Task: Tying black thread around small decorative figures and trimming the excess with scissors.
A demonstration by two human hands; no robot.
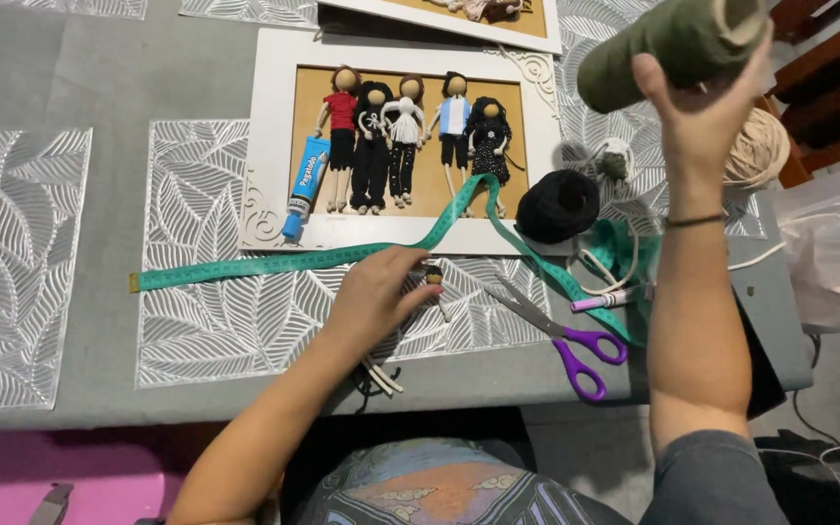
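Hands: left (381, 292) on doll (434, 280), right (702, 97) gripping yarn cone (673, 39).

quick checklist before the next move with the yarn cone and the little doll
1. Right hand grips olive yarn cone, raised off the table: ok.
2. Left hand rests on small doll on the placemat: ok.
3. Purple-handled scissors lie closed beside the left hand: ok.
4. Green measuring tape lies apart from the doll: ok.
5. Loose yarn end findable: cannot tell.
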